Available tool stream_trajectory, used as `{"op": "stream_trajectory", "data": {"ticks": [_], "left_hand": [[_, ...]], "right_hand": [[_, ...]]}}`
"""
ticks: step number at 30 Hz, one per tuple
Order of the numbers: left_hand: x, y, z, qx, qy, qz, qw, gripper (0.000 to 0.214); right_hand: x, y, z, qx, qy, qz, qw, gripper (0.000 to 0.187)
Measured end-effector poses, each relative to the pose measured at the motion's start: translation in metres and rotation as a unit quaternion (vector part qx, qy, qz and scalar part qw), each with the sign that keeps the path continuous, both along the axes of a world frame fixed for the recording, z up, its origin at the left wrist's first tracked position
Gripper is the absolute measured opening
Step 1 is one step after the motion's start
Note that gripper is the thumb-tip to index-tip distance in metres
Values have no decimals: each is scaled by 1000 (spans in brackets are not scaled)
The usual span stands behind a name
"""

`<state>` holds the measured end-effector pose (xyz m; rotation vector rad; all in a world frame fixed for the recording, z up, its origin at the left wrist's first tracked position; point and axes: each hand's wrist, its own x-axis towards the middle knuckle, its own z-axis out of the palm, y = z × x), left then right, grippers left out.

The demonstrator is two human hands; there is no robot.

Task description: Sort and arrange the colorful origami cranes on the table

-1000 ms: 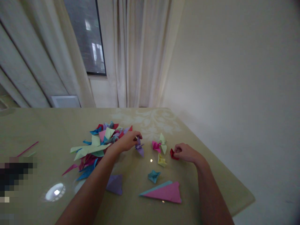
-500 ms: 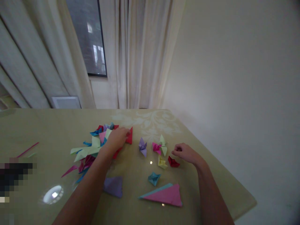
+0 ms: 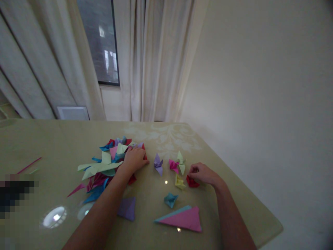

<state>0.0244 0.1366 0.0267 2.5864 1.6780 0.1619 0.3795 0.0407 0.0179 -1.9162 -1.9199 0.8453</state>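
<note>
My left hand (image 3: 136, 159) rests at the right edge of a heap of folded paper pieces (image 3: 104, 166), thumb stretched apart from the fingers. A red folded paper (image 3: 145, 152) shows just beyond its fingers, partly covered. My right hand (image 3: 202, 173) is closed, its fingertips pinching the top of a small red origami piece (image 3: 192, 182) that sits on the table. Close by lie a yellow origami piece (image 3: 179, 182), a magenta one (image 3: 173, 166), a pale green one (image 3: 181, 162) and a purple one (image 3: 158, 164).
Nearer me are a blue origami piece (image 3: 171, 200), a pink and blue folded triangle (image 3: 182, 218) and a purple folded paper (image 3: 127, 209). A thin pink stick (image 3: 29, 165) lies far left. The table (image 3: 234, 194) ends at the right, beside a wall.
My right hand has moved slightly left and down onto the red origami piece. My left hand has shifted slightly, its thumb now pointing right and covering more of the red folded paper.
</note>
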Motion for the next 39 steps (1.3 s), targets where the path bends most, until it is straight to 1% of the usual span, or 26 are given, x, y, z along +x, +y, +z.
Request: {"op": "stream_trajectory", "data": {"ticks": [3,6,11,13,17,19,21,23,24,26,27,28,29,30,32,33,35,37,39], "left_hand": [[3,-2,0,-15,-1,16,1000,24],[7,-4,-3,-23,-4,36,999,21],[11,-7,-4,-9,-25,73,997,36],[11,-7,-2,4,-44,92,995,38],[8,-4,9,42,-109,111,987,28],[6,-2,20,61,-158,110,979,28],[7,-2,33,76,-203,104,971,33],[11,-6,48,80,-265,71,958,36],[14,-10,55,70,-310,37,948,35],[23,-22,67,21,-407,-59,911,31],[29,-30,72,-13,-440,-109,891,29],[35,-38,76,-45,-451,-152,879,26],[41,-47,79,-73,-438,-182,877,24],[46,-56,81,-95,-411,-205,883,23],[54,-71,86,-117,-349,-235,900,23],[57,-77,88,-123,-328,-246,903,27],[58,-85,93,-132,-323,-265,899,38],[54,-91,96,-107,-354,-261,892,38],[49,-95,92,-36,-360,-245,899,27]], "right_hand": [[0,-1,1,-12,6,5,1000,11],[1,-1,1,-10,7,-2,1000,10],[-1,-2,3,13,-6,-26,1000,12],[-1,-1,4,31,-13,-41,999,12],[2,3,6,84,-22,-84,993,13],[1,5,7,117,-26,-111,987,16],[-5,7,10,164,-10,-138,977,24],[-17,6,15,216,69,-137,964,34],[-25,5,17,233,132,-119,956,39],[-42,2,22,242,273,-61,929,48],[-51,0,24,237,330,-34,913,52],[-59,-2,24,234,376,-16,896,53],[-66,-3,24,235,413,-10,880,52],[-72,-5,24,240,441,-12,865,47],[-81,-6,21,235,482,-27,843,40],[-85,-6,20,220,502,-34,835,39],[-91,-7,18,176,548,-41,817,42],[-96,-8,18,132,591,-30,795,46],[-100,-10,19,92,611,0,786,49]]}}
